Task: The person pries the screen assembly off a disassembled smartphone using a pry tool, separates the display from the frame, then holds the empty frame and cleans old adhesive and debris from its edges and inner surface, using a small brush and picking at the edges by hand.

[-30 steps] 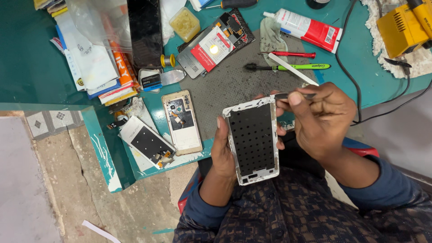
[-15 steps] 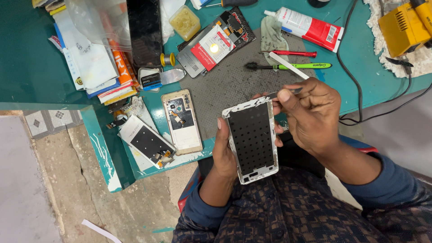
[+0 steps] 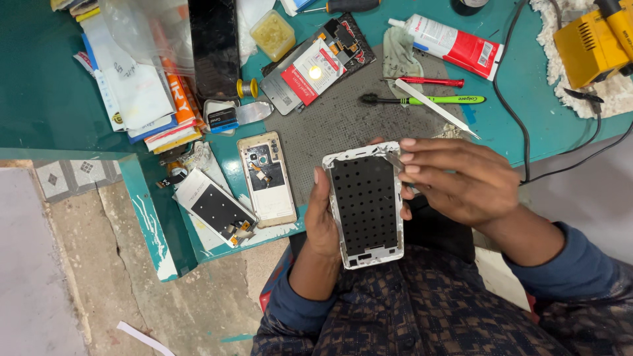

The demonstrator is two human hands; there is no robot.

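Over a cluttered green workbench (image 3: 39, 99), cradling a white phone frame (image 3: 364, 203) from beneath in the closed left hand (image 3: 321, 221), steadying it, while pinching a thin metal tool (image 3: 395, 160) (mostly hidden) against its upper edge with the right hand (image 3: 458, 181).

Phone-repair workbench (dismantled phones (image 3: 267, 178))

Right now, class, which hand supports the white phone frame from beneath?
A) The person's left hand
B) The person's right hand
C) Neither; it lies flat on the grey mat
A: the left hand cradles the white phone frame from beneath, while the right hand works at its top edge.
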